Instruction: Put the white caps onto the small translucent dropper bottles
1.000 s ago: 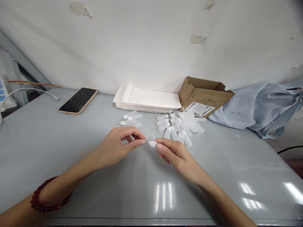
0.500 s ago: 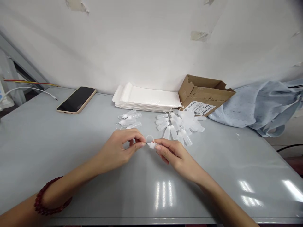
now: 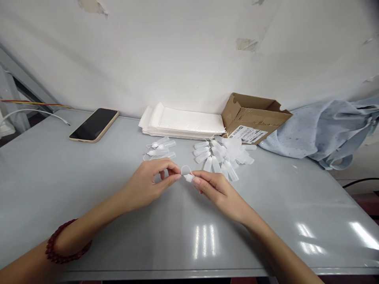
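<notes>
My left hand (image 3: 149,184) and my right hand (image 3: 216,190) meet over the middle of the grey table (image 3: 89,205). Between their pinched fingertips is a small white cap with a thin loop tether (image 3: 188,176). The right thumb and forefinger pinch the cap; the left thumb and forefinger pinch its tip end. Just beyond lie a pile of small translucent plastic bottles (image 3: 223,156) and a smaller group of capped bottles (image 3: 160,149).
A stack of white bags (image 3: 183,123) lies against the wall. A torn cardboard box (image 3: 253,117) and a light blue cloth (image 3: 322,130) sit at the right. A phone (image 3: 94,124) and a white cable (image 3: 38,113) lie at the left.
Both hands stay pinched on the small cap and have barely shifted; the view has tipped slightly.
</notes>
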The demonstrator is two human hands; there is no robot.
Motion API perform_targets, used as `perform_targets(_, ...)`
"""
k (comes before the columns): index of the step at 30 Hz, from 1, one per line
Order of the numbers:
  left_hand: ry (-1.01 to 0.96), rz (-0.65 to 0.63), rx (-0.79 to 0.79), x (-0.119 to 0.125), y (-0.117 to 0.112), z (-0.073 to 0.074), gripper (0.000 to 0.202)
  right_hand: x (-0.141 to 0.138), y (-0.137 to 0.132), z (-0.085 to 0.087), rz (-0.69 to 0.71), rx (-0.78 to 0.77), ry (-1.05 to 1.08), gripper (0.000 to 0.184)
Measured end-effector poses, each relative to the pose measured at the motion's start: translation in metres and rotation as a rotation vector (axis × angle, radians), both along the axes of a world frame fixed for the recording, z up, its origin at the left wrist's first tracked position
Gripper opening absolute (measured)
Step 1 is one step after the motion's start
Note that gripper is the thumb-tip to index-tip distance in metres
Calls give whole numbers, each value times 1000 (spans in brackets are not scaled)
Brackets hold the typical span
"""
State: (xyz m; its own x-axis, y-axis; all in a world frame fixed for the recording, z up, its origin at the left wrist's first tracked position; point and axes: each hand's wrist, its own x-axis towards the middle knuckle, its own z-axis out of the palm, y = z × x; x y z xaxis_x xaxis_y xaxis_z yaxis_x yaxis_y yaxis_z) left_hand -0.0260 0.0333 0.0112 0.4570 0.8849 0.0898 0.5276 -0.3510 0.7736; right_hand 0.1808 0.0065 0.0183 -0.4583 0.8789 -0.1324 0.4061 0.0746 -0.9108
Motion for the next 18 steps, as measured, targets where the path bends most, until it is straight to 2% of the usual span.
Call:
perform_targets(12,-42,-72,6,1,-1,-8,16,2,1,-3,23,-4,-40,28)
perform_targets(18,-72,-95,68,8,-3,-10,14,5,2,-5,43,5,-29,30)
